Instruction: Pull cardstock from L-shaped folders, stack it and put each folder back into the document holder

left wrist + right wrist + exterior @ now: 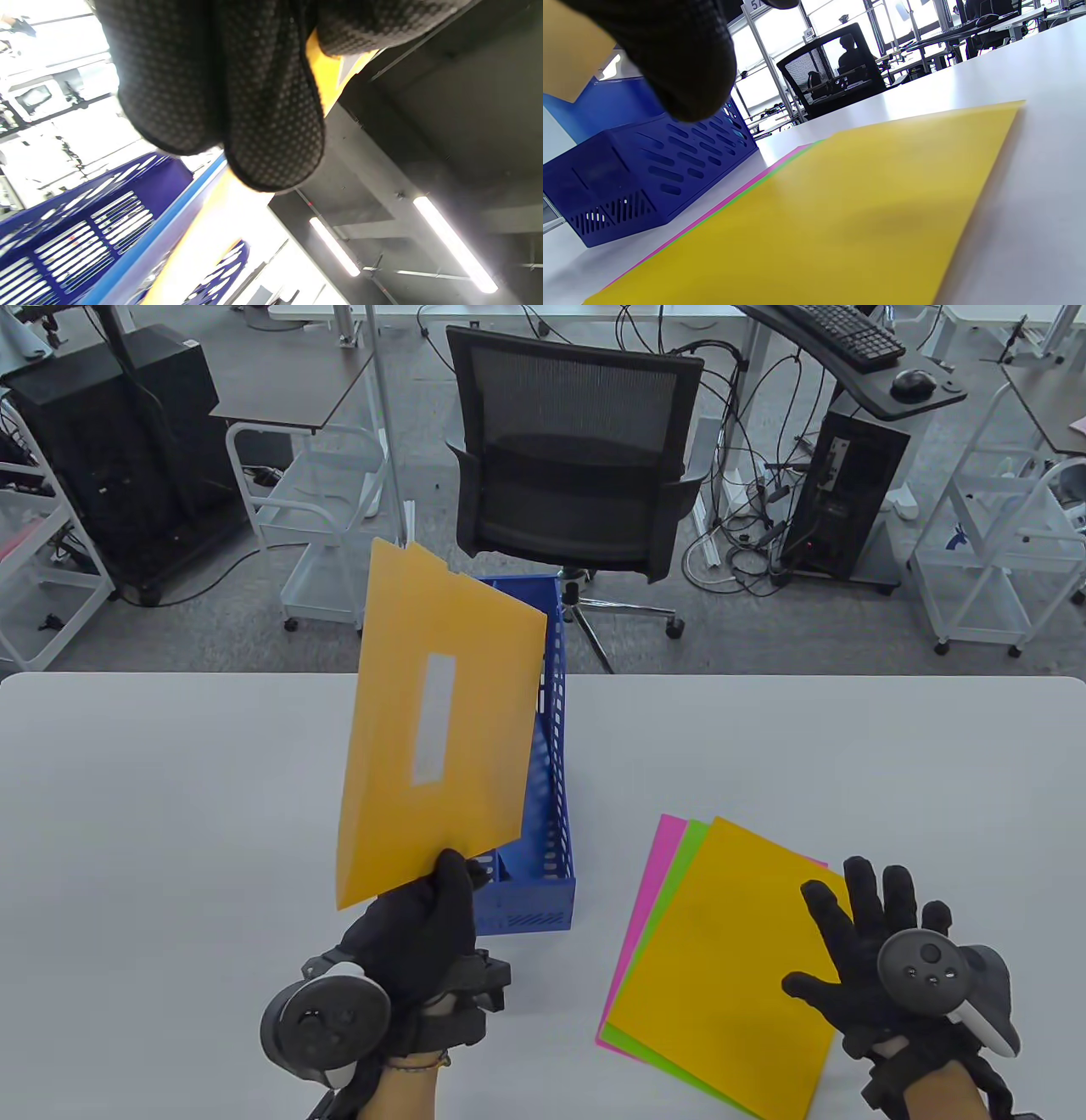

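My left hand [441, 891] pinches the bottom corner of an orange folder [433, 729] with a white label and holds it upright, just left of and above the blue document holder [547, 848]. In the left wrist view the gloved fingers [237, 84] cover most of the folder [324, 70], with the holder's slotted wall [85, 237] below. On the table to the right lies a stack of cardstock: a yellow sheet [721, 967] over green [670, 891] and pink [657, 857]. My right hand [865, 933] hovers with spread fingers over the stack's right edge, holding nothing. The yellow sheet [840, 212] fills the right wrist view.
The grey table [170, 814] stretches to both sides of the holder. Behind its far edge stand a black office chair [577, 449], white wire carts [322, 517] and desks with computers.
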Demonstrator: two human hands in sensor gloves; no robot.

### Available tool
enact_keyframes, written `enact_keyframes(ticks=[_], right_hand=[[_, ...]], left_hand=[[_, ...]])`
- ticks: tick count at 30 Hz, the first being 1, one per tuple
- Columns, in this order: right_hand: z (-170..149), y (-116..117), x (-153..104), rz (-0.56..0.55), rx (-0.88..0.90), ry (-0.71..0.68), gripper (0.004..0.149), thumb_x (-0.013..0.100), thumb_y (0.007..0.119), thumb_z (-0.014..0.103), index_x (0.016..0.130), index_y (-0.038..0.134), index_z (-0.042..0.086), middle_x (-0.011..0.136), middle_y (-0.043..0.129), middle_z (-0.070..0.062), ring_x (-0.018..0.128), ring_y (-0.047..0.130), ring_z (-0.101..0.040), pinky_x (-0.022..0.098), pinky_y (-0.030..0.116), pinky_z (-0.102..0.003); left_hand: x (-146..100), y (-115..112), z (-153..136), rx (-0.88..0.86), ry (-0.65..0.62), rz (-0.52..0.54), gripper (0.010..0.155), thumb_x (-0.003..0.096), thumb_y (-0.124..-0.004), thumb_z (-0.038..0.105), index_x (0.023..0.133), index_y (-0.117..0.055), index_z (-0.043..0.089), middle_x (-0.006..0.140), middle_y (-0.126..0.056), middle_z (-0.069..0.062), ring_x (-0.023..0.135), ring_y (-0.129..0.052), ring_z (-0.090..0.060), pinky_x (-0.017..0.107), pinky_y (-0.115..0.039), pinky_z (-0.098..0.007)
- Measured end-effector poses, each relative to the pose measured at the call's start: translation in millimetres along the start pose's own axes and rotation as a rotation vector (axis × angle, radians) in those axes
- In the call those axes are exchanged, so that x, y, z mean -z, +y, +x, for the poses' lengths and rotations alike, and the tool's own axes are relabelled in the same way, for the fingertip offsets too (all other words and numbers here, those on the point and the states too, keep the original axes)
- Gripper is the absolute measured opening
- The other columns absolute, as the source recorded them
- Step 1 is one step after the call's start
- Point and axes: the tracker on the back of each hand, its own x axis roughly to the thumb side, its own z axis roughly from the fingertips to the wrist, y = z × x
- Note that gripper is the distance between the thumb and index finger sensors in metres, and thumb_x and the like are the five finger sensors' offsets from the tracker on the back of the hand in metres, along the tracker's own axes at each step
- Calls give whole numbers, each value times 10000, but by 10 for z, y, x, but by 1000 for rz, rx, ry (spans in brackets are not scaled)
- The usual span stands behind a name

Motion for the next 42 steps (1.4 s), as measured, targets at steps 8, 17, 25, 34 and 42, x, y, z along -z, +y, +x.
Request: enact_keyframes(ticks=[8,17,25,34,42], right_hand=[[-5,4,9,1,-1,-2,913,409,907,553,1082,327,341,1183,12,-92,1005,-85,-423,609,-58,-735],[-9,1,7,10,14,7,906,415,901,553,1084,331,335,1182,16,-103,1006,-74,-429,607,-50,-738],[-9,-2,13,14,18,6,898,419,897,548,1085,335,331,1181,17,-106,1005,-68,-433,607,-47,-739],[-19,-15,16,16,31,13,885,425,900,527,1085,347,322,1179,22,-113,1004,-60,-437,607,-31,-739],[-23,-20,18,17,35,14,885,426,897,531,1086,348,319,1180,26,-117,1005,-56,-438,608,-30,-740]], left_hand=[[-29,-236,-157,92,88,-41,397,527,-846,375,765,-835,58,639,-1036,-217,390,-1250,-77,308,-1073,-348],[-37,-472,-249,162,164,-115,399,531,-839,353,770,-829,34,636,-1028,-237,387,-1242,-94,305,-1061,-364],[-61,-641,-357,212,233,-170,402,529,-835,346,773,-826,27,635,-1025,-240,385,-1239,-92,306,-1058,-364],[-100,-754,-472,256,275,-208,402,521,-840,339,772,-830,25,631,-1028,-240,379,-1238,-93,303,-1057,-368],[-109,-796,-522,344,285,-252,399,516,-852,363,767,-862,53,628,-1050,-201,304,-1213,-113,262,-1030,-385]])
